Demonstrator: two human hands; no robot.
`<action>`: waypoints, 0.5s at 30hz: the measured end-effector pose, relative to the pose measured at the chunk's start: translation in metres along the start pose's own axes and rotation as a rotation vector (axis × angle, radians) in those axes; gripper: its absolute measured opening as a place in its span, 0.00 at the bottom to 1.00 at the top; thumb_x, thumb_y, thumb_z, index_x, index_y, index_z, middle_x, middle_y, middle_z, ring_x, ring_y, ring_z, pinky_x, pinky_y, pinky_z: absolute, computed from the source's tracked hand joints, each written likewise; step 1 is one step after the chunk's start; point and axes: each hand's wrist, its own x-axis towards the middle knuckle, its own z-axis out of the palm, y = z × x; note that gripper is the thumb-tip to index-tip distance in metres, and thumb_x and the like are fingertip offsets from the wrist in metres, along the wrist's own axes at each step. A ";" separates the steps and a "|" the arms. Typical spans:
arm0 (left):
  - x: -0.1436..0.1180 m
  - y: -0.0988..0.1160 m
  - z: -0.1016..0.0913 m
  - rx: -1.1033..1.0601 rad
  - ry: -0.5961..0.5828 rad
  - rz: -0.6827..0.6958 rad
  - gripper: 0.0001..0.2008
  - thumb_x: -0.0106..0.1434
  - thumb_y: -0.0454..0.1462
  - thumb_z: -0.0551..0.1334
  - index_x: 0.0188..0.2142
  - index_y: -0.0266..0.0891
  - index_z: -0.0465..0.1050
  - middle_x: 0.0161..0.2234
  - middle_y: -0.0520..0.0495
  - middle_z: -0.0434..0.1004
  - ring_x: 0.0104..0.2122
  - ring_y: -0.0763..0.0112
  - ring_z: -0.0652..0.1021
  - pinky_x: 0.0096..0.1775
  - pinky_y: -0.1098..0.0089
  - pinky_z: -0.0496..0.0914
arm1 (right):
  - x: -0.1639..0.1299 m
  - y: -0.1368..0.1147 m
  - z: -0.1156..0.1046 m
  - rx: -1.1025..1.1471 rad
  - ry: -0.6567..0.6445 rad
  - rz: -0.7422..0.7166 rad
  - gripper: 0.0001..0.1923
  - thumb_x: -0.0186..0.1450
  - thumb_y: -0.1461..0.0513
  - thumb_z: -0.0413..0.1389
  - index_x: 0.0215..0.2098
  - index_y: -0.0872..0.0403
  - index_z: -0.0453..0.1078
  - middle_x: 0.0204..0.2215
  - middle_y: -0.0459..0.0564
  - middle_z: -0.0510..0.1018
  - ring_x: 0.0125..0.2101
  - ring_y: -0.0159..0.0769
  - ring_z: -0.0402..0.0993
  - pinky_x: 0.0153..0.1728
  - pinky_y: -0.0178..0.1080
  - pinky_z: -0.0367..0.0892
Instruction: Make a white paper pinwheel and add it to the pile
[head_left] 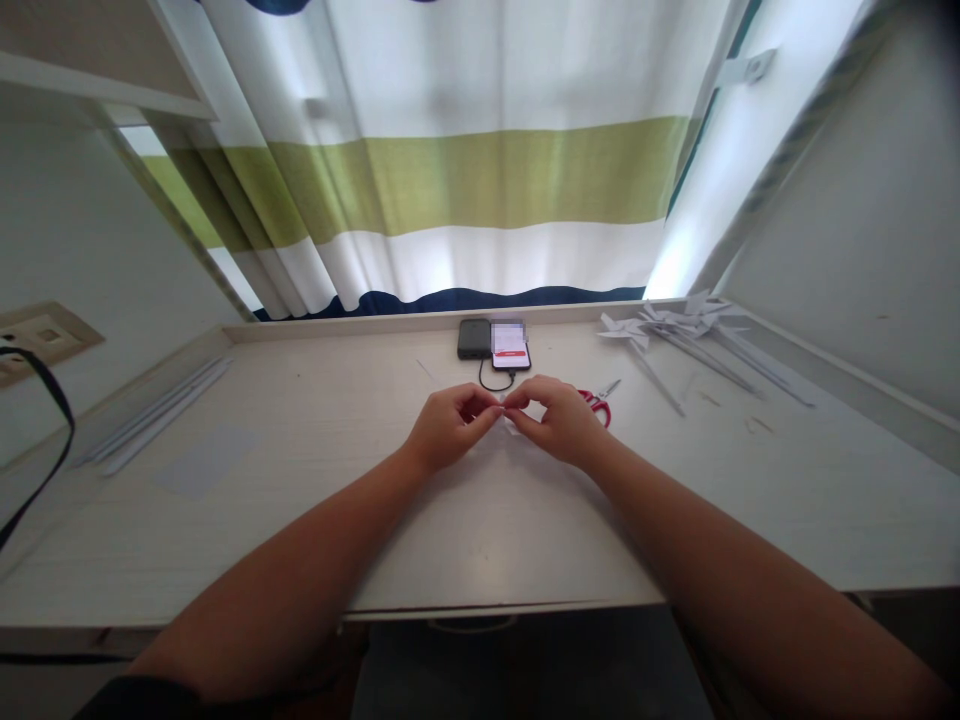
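Paper [504, 415] between both pinching hands

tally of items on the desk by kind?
Scissors, red handles: 1
Phone: 1
Dark power bank: 1
Cable: 1
Flat paper sheet: 1
Small paper piece, held by left hand and right hand: 1
Total: 6
Paper pinwheels and paper sticks: uncountable piles.

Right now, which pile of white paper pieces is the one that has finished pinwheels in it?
The pile at the far right of the desk, beside the wall: pinwheel heads sit on its sticks. The left pile is only plain straight strips, lying flat with no heads.
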 end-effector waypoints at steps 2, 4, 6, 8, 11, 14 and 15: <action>0.000 0.001 0.000 -0.003 0.000 0.003 0.10 0.59 0.42 0.61 0.34 0.35 0.74 0.29 0.46 0.78 0.27 0.71 0.75 0.30 0.72 0.70 | 0.000 -0.001 -0.001 0.005 -0.002 0.004 0.02 0.57 0.65 0.58 0.29 0.53 0.72 0.27 0.47 0.76 0.30 0.35 0.70 0.36 0.40 0.64; 0.000 0.001 0.000 -0.001 0.000 0.008 0.10 0.59 0.42 0.61 0.33 0.35 0.74 0.29 0.46 0.78 0.27 0.72 0.75 0.30 0.72 0.70 | -0.001 -0.001 -0.001 0.008 -0.006 0.010 0.01 0.57 0.65 0.59 0.29 0.53 0.72 0.27 0.47 0.75 0.30 0.36 0.70 0.36 0.40 0.64; 0.000 0.002 -0.001 0.003 -0.004 0.014 0.10 0.59 0.42 0.61 0.33 0.35 0.75 0.28 0.46 0.78 0.26 0.72 0.75 0.30 0.72 0.69 | -0.001 -0.001 -0.001 0.011 -0.004 0.014 0.01 0.57 0.64 0.59 0.29 0.53 0.72 0.27 0.47 0.75 0.30 0.35 0.70 0.36 0.40 0.64; 0.000 0.002 -0.001 0.009 -0.005 0.021 0.10 0.59 0.41 0.61 0.33 0.35 0.75 0.28 0.47 0.78 0.26 0.73 0.75 0.29 0.73 0.69 | -0.001 -0.001 0.000 0.011 -0.001 0.016 0.01 0.57 0.64 0.59 0.28 0.53 0.71 0.27 0.47 0.75 0.30 0.35 0.70 0.36 0.40 0.63; 0.000 0.003 -0.001 0.027 -0.003 0.032 0.10 0.60 0.41 0.61 0.32 0.35 0.76 0.28 0.47 0.78 0.26 0.74 0.74 0.29 0.74 0.68 | 0.000 -0.001 0.000 0.006 -0.003 0.020 0.02 0.58 0.63 0.58 0.28 0.54 0.71 0.27 0.47 0.75 0.29 0.35 0.69 0.35 0.39 0.63; 0.001 0.005 -0.002 0.057 -0.019 0.050 0.09 0.60 0.39 0.61 0.32 0.36 0.76 0.28 0.47 0.78 0.26 0.74 0.73 0.29 0.74 0.68 | -0.001 -0.001 0.001 0.000 -0.017 0.040 0.02 0.57 0.63 0.58 0.27 0.54 0.70 0.26 0.46 0.74 0.29 0.34 0.69 0.35 0.39 0.63; 0.001 0.006 -0.003 0.070 -0.026 0.059 0.08 0.60 0.39 0.61 0.32 0.36 0.76 0.29 0.47 0.78 0.26 0.74 0.73 0.30 0.74 0.68 | -0.001 -0.001 0.001 0.000 -0.023 0.054 0.02 0.57 0.63 0.58 0.27 0.54 0.69 0.26 0.46 0.74 0.29 0.34 0.69 0.35 0.38 0.63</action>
